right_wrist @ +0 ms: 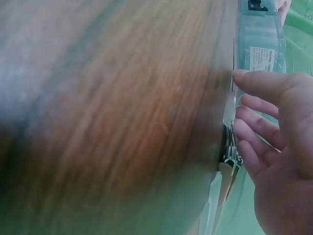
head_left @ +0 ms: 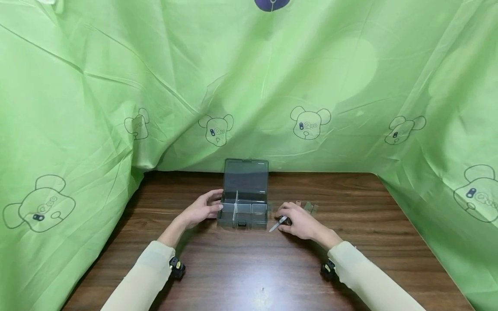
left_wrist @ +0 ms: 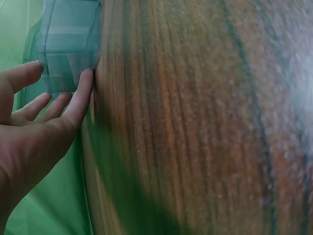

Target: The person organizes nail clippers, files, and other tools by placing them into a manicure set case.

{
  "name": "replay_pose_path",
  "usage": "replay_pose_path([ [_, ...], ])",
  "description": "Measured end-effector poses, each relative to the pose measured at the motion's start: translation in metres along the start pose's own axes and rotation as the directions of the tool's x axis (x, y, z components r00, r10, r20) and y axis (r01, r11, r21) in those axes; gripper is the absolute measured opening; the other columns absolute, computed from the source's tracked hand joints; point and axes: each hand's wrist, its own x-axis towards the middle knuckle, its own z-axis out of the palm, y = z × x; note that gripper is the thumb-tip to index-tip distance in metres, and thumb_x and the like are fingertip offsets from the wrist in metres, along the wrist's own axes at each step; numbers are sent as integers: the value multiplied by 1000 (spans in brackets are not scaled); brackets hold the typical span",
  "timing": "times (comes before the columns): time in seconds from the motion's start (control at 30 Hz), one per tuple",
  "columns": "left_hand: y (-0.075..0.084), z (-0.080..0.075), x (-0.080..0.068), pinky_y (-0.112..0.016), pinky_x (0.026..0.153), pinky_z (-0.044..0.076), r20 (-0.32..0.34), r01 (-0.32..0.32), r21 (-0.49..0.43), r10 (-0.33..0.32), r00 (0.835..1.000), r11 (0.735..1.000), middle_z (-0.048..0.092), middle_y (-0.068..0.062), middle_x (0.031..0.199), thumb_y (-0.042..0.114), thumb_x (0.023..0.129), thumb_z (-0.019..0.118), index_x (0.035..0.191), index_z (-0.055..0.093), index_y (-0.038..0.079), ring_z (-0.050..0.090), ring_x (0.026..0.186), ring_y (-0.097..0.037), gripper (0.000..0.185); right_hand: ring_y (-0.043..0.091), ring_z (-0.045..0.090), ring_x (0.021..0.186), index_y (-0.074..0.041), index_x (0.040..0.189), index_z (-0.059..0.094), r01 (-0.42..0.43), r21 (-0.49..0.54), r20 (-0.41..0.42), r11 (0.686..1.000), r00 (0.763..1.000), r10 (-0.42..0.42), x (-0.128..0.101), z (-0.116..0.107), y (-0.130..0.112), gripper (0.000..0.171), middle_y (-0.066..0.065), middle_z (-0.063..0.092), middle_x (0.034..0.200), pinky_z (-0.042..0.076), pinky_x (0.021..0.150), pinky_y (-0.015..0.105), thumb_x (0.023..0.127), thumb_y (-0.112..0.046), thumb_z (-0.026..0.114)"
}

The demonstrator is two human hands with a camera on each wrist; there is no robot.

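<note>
Sleeves (head_left: 369,276) nearest; strip (head_left: 278,224) beside right hand (head_left: 297,221).
It slants left toward me, grip unclear; left hand (head_left: 199,210), fingers apart, touches box (head_left: 254,225).

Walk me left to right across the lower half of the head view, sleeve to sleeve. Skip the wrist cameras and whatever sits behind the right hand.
Left sleeve → left hand → box → pointed tool → right hand → right sleeve.
</note>
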Motion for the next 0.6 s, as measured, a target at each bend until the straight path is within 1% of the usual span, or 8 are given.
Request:
replay_pose_path([
  [0.1,-1,0,1,-53,110,49,-1,2,-8,-2,1000,1000,20,-24,172,2,107,58,167,25,7,28,155,-45,68,20,60,98,-8,109,78,3,10,3,1000,1000,-3,1,-1,-1,23,3,67,108,55,84,40,89,-15,87],
  [0.27,-2,1,0,-56,113,45,-3,6,-29,-6,1000,1000,18,-24,172,1,108,56,168,24,7,25,156,-45,67,18,60,94,-8,102,75,-9,6,24,1000,1000,8,5,-1,-3,15,2,65,101,54,82,38,90,-11,84],
  [0.43,0,2,-2,-57,114,45,-6,7,-9,-7,1000,1000,19,-23,172,2,109,55,168,25,8,26,156,-45,67,15,59,89,-10,97,72,0,8,28,1000,1000,-1,7,0,-3,12,-1,64,95,54,79,35,90,-7,81],
  [0.6,-1,3,-1,-56,112,47,-13,13,-8,-13,1000,1000,23,-20,172,5,109,58,167,28,12,30,155,-43,66,12,54,84,-14,90,70,17,27,11,999,1000,-17,6,0,-2,14,-4,60,88,50,74,32,89,-6,81],
])
